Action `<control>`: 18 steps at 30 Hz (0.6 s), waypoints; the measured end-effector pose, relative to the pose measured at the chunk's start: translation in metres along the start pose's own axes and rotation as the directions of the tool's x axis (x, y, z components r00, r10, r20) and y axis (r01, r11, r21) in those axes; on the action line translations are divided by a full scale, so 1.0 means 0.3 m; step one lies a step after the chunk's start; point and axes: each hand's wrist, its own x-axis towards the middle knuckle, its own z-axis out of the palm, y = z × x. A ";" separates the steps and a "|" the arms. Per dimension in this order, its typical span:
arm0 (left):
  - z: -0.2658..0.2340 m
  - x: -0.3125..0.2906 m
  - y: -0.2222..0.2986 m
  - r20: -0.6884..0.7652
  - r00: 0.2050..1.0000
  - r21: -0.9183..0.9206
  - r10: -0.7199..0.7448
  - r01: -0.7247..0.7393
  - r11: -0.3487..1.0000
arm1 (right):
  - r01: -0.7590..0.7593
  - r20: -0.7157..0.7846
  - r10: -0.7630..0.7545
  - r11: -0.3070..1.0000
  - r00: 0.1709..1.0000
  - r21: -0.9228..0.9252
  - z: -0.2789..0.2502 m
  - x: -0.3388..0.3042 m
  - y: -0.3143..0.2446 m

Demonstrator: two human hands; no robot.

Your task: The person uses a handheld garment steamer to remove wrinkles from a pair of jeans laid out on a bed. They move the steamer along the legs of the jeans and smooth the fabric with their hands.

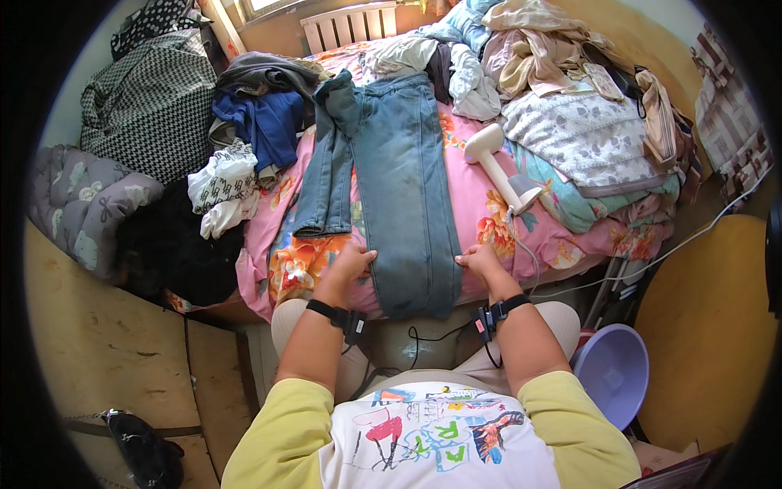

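A pair of faded blue-green jeans (407,187) lies lengthwise on a pink floral bedsheet (475,175). Its waistband points away from me. One leg is spread flat toward me, while the other lies to its left with its hem higher up. My left hand (350,262) is closed at the left edge of the flat leg, thumb on the denim. At the opposite edge, my right hand (482,261) pinches the same leg. The fingers beneath the cloth are mostly hidden. Right of the jeans rests a white handheld garment steamer (498,171), its head pointing away from me.
Heaped clothes (265,114) and a grey patterned quilt (90,196) lie at the left. Folded bedding (582,143) and beige garments (533,41) pile up at the right. A white cord (652,265) runs past the bed's right side, near a purple basin (612,375).
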 end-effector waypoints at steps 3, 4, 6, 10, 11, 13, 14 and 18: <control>0.000 -0.013 -0.029 0.012 1.000 0.215 0.017 -0.019 0.976 | -0.022 0.008 0.022 0.991 1.000 0.129 0.004 -0.031 0.057; 0.001 -0.019 -0.033 0.009 1.000 0.223 0.019 -0.021 0.975 | -0.019 0.008 0.018 0.990 1.000 0.138 0.008 -0.036 0.063; 0.028 -0.034 -0.025 -0.027 0.993 0.333 0.113 -0.098 0.938 | -0.022 -0.030 0.026 0.991 0.999 0.130 0.004 -0.043 0.090; 0.053 -0.038 0.007 -0.036 0.993 0.236 0.115 -0.103 0.966 | 0.114 -0.114 -0.104 0.990 0.988 0.088 0.011 -0.028 0.109; 0.039 -0.033 0.004 -0.027 0.995 0.306 0.095 -0.082 0.948 | 0.053 -0.086 -0.047 0.996 0.995 0.078 0.015 -0.036 0.108; 0.021 -0.024 0.022 -0.019 0.996 0.368 0.090 -0.077 0.926 | 0.006 -0.068 -0.002 0.998 0.998 0.060 -0.006 -0.033 0.082; 0.013 -0.031 0.019 -0.066 0.991 0.326 0.112 -0.084 0.941 | 0.074 -0.115 -0.075 0.997 0.991 -0.010 -0.020 -0.042 0.076; -0.074 0.057 0.025 -0.230 0.898 0.416 0.374 -0.257 0.872 | 0.261 -0.235 -0.275 0.961 0.932 -0.089 -0.101 -0.035 -0.015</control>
